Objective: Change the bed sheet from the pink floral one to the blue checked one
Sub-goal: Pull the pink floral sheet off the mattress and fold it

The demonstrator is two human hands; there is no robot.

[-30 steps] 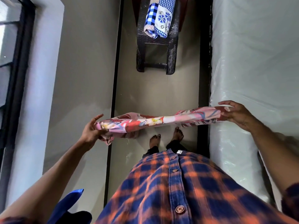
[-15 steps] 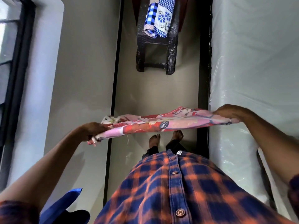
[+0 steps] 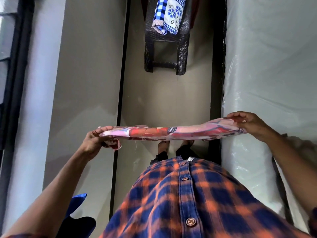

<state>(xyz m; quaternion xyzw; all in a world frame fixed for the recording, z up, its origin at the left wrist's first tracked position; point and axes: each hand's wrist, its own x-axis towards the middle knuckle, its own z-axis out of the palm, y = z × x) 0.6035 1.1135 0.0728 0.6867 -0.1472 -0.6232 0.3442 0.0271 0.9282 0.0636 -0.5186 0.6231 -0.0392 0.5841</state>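
The pink floral sheet (image 3: 171,133) is folded into a long flat band and stretched level in front of me, above my feet. My left hand (image 3: 94,140) grips its left end, with a loose corner hanging below the fingers. My right hand (image 3: 248,125) pinches its right end, just over the edge of the bare mattress (image 3: 267,69), which is wrapped in clear plastic. The blue checked sheet (image 3: 169,14) lies folded on a dark wicker stool (image 3: 165,48) straight ahead on the floor.
A narrow strip of tiled floor (image 3: 164,100) runs between the grey wall (image 3: 82,83) on the left and the dark bed frame (image 3: 217,83) on the right. A window frame (image 3: 12,83) is at far left. A blue object (image 3: 75,208) is at lower left.
The bunched floral sheet has been flattened into a neat, level band. Both hands turned over to grip the ends from above, and the right hand shifted slightly farther right.
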